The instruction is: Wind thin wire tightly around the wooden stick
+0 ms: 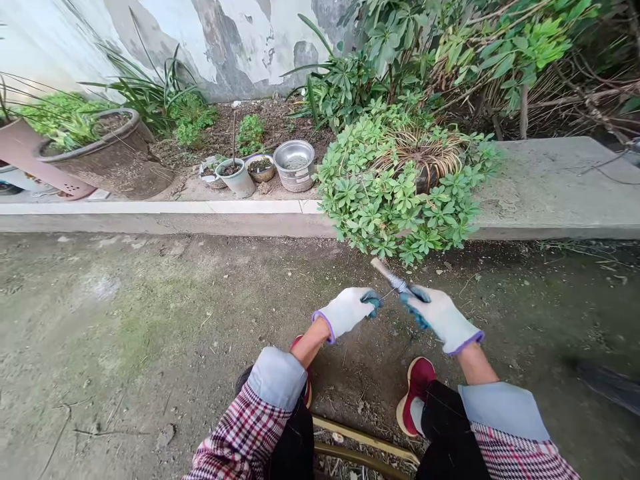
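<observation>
Just right of the frame's center, the person's gloved left hand (356,309) has its fingertips drawn together, seemingly pinching the end of a thin strand (389,293). The strand crosses the small gap between the hands at a slant; it looks wiry and very light, probably springy enough to slip from a loose glove, so a tight pinch near its end should suit it. Next, below the leafy shrub (400,213), is a short rod (381,267), tilted with its pale tip toward the upper left. It seems stiff, light and not fragile, perhaps wood. Around it sits a gray winding (399,284), whose coils could slide or loosen if handled carelessly. Farther right, the gloved right hand (434,312) has its fingers curled around the rod's lower part, a sensible place to take hold, leaving the tip and some coils exposed.
</observation>
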Tool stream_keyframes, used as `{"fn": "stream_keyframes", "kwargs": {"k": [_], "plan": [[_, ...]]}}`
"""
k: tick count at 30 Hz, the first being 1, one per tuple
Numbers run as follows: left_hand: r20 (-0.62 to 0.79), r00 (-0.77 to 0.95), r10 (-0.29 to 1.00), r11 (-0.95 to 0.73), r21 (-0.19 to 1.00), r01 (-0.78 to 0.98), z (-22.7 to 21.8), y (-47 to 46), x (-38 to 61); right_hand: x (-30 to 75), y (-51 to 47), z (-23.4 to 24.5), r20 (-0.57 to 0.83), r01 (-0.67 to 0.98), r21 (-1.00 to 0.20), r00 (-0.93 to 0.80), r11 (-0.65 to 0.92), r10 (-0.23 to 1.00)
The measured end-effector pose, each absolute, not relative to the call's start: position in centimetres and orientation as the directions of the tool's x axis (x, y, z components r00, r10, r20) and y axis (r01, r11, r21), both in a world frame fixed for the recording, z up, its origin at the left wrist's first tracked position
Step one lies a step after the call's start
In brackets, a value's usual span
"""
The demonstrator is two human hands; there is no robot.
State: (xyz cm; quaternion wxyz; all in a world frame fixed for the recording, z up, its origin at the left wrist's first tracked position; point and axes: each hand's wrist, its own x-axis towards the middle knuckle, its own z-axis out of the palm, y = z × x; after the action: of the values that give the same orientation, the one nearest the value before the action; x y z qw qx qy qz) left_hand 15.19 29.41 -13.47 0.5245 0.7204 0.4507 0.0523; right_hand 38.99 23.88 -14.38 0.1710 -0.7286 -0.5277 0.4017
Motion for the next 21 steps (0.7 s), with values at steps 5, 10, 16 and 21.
{"fn": "stream_keyframes", "kwargs": {"k": [5, 10, 16, 21], "plan": [[-0.434, 0.575, 0.694, 0.154, 0.869, 0.47, -13.3, 29.6, 15.1, 37.8, 23.0, -12.4, -0.418, -0.051, -0.908, 0.19, -0.416, 0.889], [-0.435, 0.612, 0.66, 0.254, 0.896, 0.364, -14.0, 30.7, 14.5, 37.6, 22.1, -10.4, -0.42, -0.163, -0.9, 0.07, -0.405, 0.905], [-0.414, 0.659, 0.628, 0.264, 0.91, 0.32, -14.7, 32.3, 14.2, 38.8, 21.9, -10.7, -0.453, 0.166, -0.891, -0.348, -0.422, 0.821], [-0.433, 0.694, 0.575, 0.164, 0.892, 0.421, -14.5, 31.7, 13.8, 37.6, 22.4, -12.2, -0.507, 0.445, -0.851, -0.557, -0.278, 0.658]]}}
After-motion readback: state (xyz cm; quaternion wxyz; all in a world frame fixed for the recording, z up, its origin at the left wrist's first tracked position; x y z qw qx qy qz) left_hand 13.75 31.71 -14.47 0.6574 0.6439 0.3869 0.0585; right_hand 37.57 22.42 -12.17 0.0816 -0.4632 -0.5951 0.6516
